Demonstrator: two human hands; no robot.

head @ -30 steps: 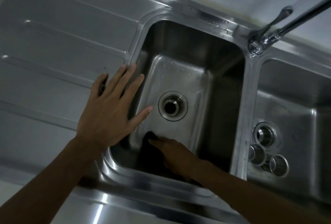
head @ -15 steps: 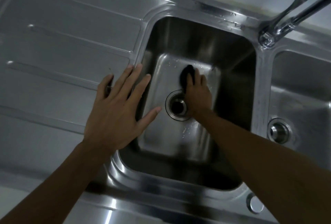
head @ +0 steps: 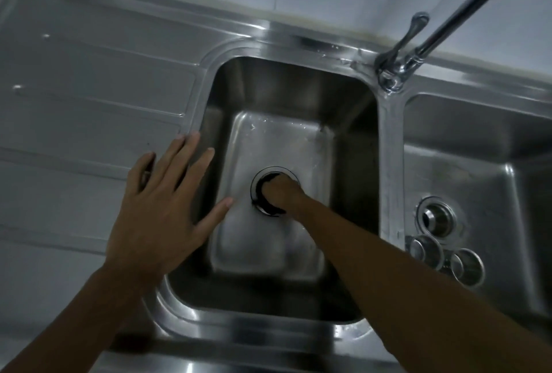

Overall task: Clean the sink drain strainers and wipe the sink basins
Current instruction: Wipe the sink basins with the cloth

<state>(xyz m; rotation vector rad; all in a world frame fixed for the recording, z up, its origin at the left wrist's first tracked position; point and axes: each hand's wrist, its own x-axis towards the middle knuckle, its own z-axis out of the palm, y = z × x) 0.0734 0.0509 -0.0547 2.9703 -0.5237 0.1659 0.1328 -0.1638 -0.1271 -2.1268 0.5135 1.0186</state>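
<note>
The right hand [head: 279,193] is bunched tight around a dark cloth [head: 262,190], pressing it into the open drain [head: 274,191] of the left basin [head: 286,92]. The left hand [head: 161,211] lies flat and open on the rim. Pushed too deep, the cloth could snag or slip down the drain; both strainers [head: 425,250] sit in the right basin [head: 490,145], near its drain.

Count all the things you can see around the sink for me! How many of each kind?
Stainless steel sink basins: 2, left and right
Round metal drain openings: 2
Loose round metal strainer cups: 2
Chrome faucet: 1
Dark scrubbing pad under the right hand: 1
Bare hands: 2, left hand, right hand
Total: 10
</note>
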